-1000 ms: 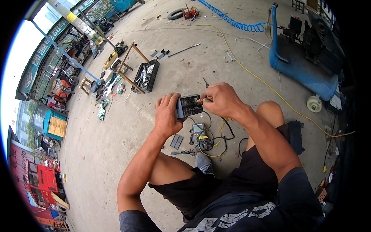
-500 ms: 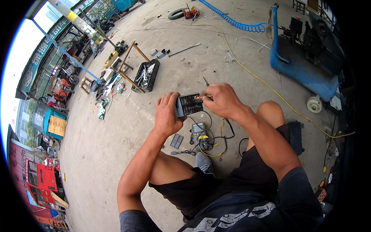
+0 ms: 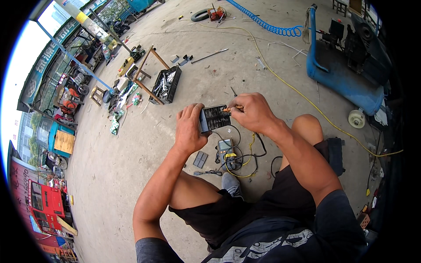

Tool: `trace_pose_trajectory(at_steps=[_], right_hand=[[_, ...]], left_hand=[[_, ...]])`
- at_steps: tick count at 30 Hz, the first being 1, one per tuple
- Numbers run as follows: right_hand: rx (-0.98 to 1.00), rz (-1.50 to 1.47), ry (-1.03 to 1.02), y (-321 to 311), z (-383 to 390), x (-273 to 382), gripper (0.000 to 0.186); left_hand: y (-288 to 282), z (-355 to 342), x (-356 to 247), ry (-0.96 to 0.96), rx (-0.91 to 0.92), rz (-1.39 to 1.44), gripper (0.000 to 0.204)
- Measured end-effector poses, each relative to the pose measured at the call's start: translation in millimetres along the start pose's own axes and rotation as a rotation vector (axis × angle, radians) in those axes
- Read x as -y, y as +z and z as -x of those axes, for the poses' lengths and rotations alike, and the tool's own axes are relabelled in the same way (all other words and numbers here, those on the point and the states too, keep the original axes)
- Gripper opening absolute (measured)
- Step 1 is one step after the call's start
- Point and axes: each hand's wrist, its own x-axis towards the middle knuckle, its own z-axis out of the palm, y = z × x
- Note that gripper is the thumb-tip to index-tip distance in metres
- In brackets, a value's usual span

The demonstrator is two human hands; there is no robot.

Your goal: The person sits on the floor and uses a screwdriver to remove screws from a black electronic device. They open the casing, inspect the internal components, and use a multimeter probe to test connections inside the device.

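Note:
My left hand (image 3: 190, 128) is wrapped round a grey rectangular block (image 3: 203, 122) with a black, ribbed face, held up above the ground. My right hand (image 3: 253, 113) pinches a thin tool with an orange-brown part (image 3: 228, 109); its left end meets the block's ribbed face, and the fingers hide most of it. A thin dark rod (image 3: 233, 91) shows just beyond the right fingers; I cannot tell whether it belongs to the tool. Below the hands, a handheld meter (image 3: 225, 146) lies among black and yellow leads. Left of it is a flat grey panel (image 3: 200, 160) divided into squares.
A black crate (image 3: 176, 83) of metal tools stands beside a wooden frame (image 3: 144, 72) ahead on the left. A yellow hose (image 3: 287, 85) crosses the concrete toward a blue compressor tank (image 3: 346, 90) at right. My shoe (image 3: 231, 185) is close to the meter's leads.
My right hand has shifted very slightly up on the block's face with the tool. My left hand and the block stay where they were.

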Motion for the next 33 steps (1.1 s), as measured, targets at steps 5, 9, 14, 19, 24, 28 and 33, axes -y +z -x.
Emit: trace_pose_trajectory(at_steps=[5, 9, 14, 19, 24, 28, 33], right_hand=[[-0.057, -0.011, 0.050, -3.0, -2.5, 0.1, 0.018], [-0.031, -0.044, 0.085, -6.6, -2.7, 1.1, 0.018], [0.043, -0.016, 0.059, -1.2, 0.4, -1.3, 0.018], [0.048, -0.006, 0.100, -0.5, -0.4, 0.4, 0.018], [-0.064, -0.075, 0.093, -1.3, -1.7, -2.8, 0.018], [-0.018, -0.074, 0.106, -5.8, -1.8, 2.8, 0.019], [0.023, -0.055, 0.121, -4.4, -2.1, 4.1, 0.020]], left_hand=[[-0.5, -0.2, -0.2, 0.008, -0.003, 0.002, 0.083], [-1.2, 0.8, -0.2, 0.002, 0.007, -0.005, 0.082], [0.2, 1.1, 0.7, 0.007, 0.007, -0.010, 0.082], [0.3, 0.1, -0.7, 0.012, 0.002, -0.003, 0.082], [1.0, -0.6, -1.1, 0.020, -0.005, 0.001, 0.082], [0.3, -0.1, -2.1, 0.016, 0.007, -0.008, 0.082], [1.0, -1.2, -3.4, 0.024, 0.011, -0.001, 0.082]])
